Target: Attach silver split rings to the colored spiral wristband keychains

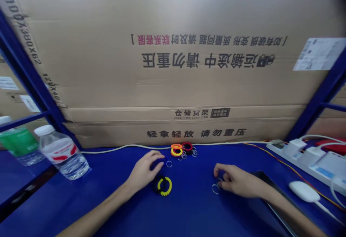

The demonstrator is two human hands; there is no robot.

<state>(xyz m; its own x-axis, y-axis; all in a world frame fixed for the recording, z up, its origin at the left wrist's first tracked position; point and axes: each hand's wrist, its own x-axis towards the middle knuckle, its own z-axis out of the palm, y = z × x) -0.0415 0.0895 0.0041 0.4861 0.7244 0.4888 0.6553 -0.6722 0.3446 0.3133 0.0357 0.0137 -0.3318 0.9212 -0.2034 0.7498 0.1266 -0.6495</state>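
Carton (173, 67), corrugated, w/ inverted Chinese print, fills upper view. Blue steel shelf upright (32, 74) runs along its left side. Blue work surface (129, 211) spans view below carton; cream cable (124, 146) lies along carton base.

Left area: clear water bottle (63, 154) near surface edge, green-label bottle (18, 141) beyond it. Right area: power strip (310, 161) w/ plugged white adapters, white mouse (304, 191), dark flat panel (270, 190) beside RH forearm.

Center, rear: orange-yellow spiral coil stack (176, 150) and red-black spiral coil (187, 146), w/ steel split rings (194, 153) attached, all just beside each other. Black-yellow spiral coil (164, 185) lies btwn hands, just below LH.

LH (144, 170): narrow, fingers curled; small steel ring (169, 163) just beside fingertips. Hold cannot be confirmed.

RH (234, 181): narrow, fingers curled over steel split ring pair (215, 189), touching. Grip cannot be confirmed.
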